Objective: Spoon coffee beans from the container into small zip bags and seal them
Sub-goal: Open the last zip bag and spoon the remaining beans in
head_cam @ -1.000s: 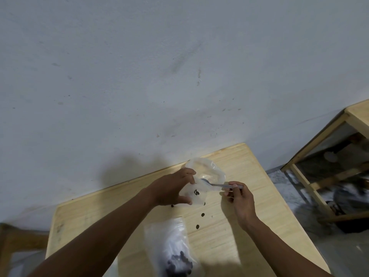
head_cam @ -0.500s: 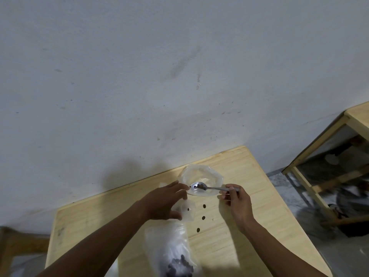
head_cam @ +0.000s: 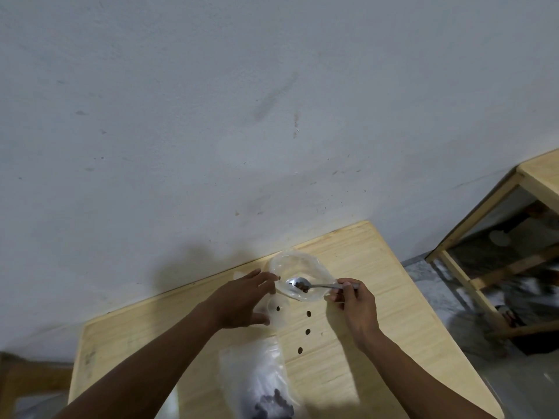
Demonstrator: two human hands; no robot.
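Left hand (head_cam: 242,300): fingers extended and spread, tips touching the left rim of the clear container (head_cam: 299,275), thumb against the small zip bag (head_cam: 276,309) lying just right of the palm. Half a second ago the fingers were closer together; a second ago they were curled round the bag, which was raised. It is now lower, against the worktop (head_cam: 378,297).

One coffee bean shows through the zip bag by the left thumb. Three loose coffee beans (head_cam: 308,331) lie on the worktop in a line between the two hands, unchanged in position.

Below the left wrist, a larger clear bag (head_cam: 254,376) lies on the worktop with dark beans at its near end.

The spoon (head_cam: 298,284) has its bowl inside the container, beans on it. Earlier the bowl looked empty.

Right hand (head_cam: 354,303): fingers curled, pinching the spoon handle at the container's right rim, as before.

A second wooden table (head_cam: 538,176) stands well right of the right hand.
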